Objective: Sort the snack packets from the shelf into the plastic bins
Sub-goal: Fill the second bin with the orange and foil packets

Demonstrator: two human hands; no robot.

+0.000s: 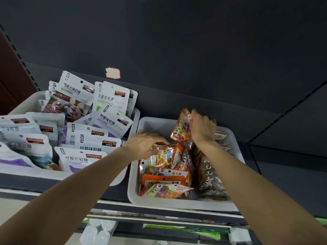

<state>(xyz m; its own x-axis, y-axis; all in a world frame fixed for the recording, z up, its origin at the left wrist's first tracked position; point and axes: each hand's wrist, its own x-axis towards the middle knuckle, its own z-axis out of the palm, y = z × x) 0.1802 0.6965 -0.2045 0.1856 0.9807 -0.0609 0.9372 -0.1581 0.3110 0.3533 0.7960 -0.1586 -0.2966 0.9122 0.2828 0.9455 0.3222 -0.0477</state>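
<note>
Two white plastic bins stand side by side on a dark shelf. In the right bin (177, 203) lie several orange candy packets (166, 174) on the left and brown packets (210, 179) on the right. My right hand (203, 128) pinches the top of one orange packet (182, 130) and holds it upright over the back of this bin. My left hand (143, 143) rests on the top edge of a standing orange packet (163, 154), fingers curled over it. The left bin (21, 106) is crowded with several white and purple packets (92, 138).
A dark back panel rises behind the bins, with a torn red and white sticker (113, 73) on it. Below the shelf edge a lower shelf shows pale wrapped goods (99, 230) and a green packet (185, 228). The rear part of the right bin shows bare floor.
</note>
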